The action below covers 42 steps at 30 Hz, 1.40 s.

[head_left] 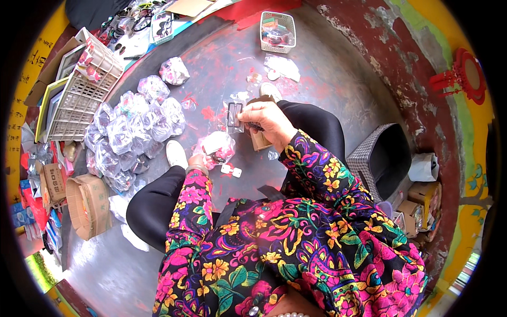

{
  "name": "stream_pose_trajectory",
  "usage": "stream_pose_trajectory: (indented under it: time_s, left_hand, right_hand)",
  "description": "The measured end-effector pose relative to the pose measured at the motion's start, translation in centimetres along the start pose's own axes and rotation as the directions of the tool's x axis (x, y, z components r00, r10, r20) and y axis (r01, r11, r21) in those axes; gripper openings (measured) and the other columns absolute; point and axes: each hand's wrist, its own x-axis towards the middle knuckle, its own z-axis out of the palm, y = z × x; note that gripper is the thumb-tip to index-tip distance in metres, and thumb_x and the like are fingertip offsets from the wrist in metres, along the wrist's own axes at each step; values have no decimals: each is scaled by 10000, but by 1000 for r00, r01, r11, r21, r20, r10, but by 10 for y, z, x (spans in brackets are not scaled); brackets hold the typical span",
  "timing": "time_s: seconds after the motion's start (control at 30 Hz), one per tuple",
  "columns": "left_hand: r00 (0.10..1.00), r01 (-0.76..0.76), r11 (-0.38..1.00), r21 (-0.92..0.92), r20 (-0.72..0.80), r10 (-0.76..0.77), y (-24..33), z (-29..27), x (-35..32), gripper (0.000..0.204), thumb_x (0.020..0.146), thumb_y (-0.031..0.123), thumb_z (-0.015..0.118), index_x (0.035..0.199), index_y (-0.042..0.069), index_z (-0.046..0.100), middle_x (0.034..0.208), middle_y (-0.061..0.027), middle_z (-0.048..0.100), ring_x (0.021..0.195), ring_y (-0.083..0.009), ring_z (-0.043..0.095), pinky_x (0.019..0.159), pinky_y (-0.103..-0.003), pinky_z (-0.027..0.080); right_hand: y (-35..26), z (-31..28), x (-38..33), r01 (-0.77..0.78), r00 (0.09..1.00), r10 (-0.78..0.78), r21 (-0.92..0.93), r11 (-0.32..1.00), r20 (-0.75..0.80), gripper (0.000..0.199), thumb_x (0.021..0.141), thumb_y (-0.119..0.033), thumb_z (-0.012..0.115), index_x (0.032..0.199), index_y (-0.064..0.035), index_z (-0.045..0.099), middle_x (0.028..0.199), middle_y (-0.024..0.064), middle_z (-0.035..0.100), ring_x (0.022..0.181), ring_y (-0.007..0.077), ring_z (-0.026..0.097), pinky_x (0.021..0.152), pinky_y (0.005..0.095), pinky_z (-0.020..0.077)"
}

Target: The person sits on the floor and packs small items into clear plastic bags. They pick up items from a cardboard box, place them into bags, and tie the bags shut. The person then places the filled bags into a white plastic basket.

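The right hand [269, 120] pinches a flat, clear plastic packet with a dark rectangular frame [229, 120] between thumb and fingers; at its eight o'clock the left hand [198, 161] meets a round clear bag of pink-and-white items [219, 147], its closure unclear; a heap of clear plastic bags [132, 129] lies at nine

Flat packet [234, 117]: clear plastic, glossy. Pink-filled bag [217, 147]: thin film, crinkled, shiny. Heaped bags [132, 127]: similar shiny film. Latticed basket [79, 112]: white plastic. Open carton [95, 208]: matt brown cardboard. Floor [216, 63]: smooth, sheen where lit. Wall [372, 50]: rough, flaking paint.
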Motion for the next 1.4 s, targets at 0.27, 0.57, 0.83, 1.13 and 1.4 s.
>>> stream_pose_trajectory:
  time_s: [0.27,0.57,0.83,1.13,1.4]
  left_hand:
    - [1000,16,999,-44,5,-16,4,2,-15,214,798,94,402,948,-50,451,791,-156,559,591,-224,553,391,-252,392]
    - [999,51,997,-53,23,-49,7,7,-19,204,805,102,411,957,-25,460,794,-143,578,616,-228,573,432,-277,428]
    - [998,66,990,-124,-16,-68,-2,4,4,237,802,88,398,978,-61,453,784,-174,568,572,-264,554,335,-319,381]
    - [1000,28,996,-85,-9,-29,-5,-1,9,238,797,69,391,993,-57,442,743,-158,575,584,-252,584,324,-289,379]
    - [999,35,999,-24,-29,-36,0,6,-2,214,832,128,408,981,-16,459,767,-141,580,586,-221,570,415,-263,422]
  right_hand:
    - [10,-6,10,-63,998,61,136,989,16,79,747,-103,593,712,-33,586,613,13,543,536,83,487,467,210,353]
    - [16,-6,20,48,988,-99,363,930,122,55,752,-99,580,764,-63,540,849,85,575,616,119,534,497,214,403]
    - [13,-7,17,176,853,-360,442,880,378,259,691,-285,678,709,-67,540,1041,172,514,824,174,550,692,282,443]
    - [9,-16,19,185,696,-446,459,869,563,430,562,-402,750,685,-31,569,1024,220,496,868,229,534,788,303,412]
    - [9,-16,20,209,726,-476,501,840,496,188,704,-196,607,658,-18,566,965,199,555,826,223,559,771,314,430]
